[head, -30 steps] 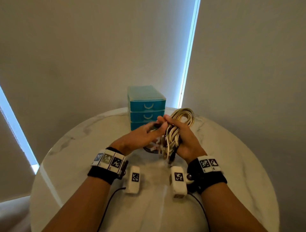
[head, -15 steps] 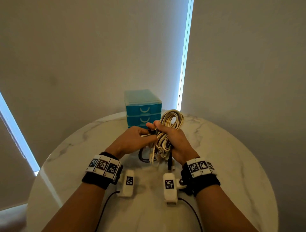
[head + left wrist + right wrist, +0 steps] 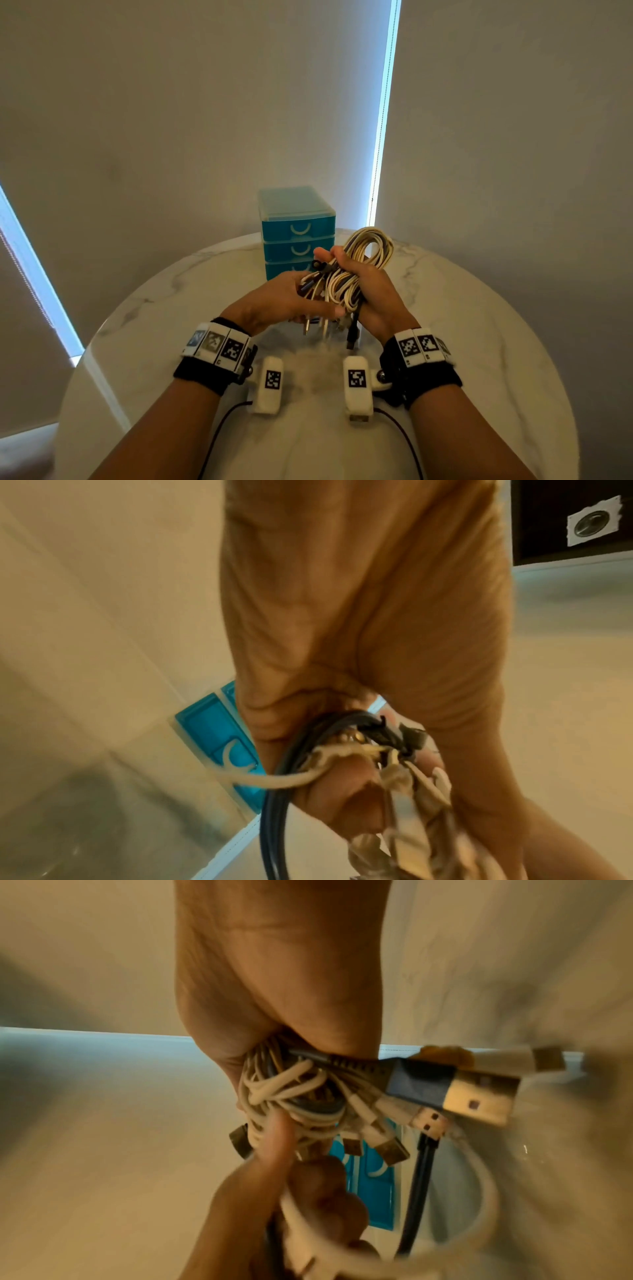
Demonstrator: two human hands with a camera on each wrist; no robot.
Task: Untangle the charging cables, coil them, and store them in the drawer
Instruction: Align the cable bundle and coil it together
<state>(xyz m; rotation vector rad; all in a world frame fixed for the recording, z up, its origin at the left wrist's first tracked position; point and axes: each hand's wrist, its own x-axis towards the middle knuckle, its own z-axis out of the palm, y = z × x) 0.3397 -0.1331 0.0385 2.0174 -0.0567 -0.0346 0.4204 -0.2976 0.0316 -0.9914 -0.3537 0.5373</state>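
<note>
White and cream charging cables, bunched with a dark blue one (image 3: 346, 284), were held above the round white marble table (image 3: 479, 325). Right hand (image 3: 373, 291) had fingers clenched round the bundle, loops sticking up past the knuckles, USB plugs (image 3: 479, 1096) dangling below. Left hand (image 3: 281, 301) gripped strands on the bundle's near side, fingers curled. Teal plastic three-drawer unit (image 3: 298, 233) stood just behind, all drawers closed.
</note>
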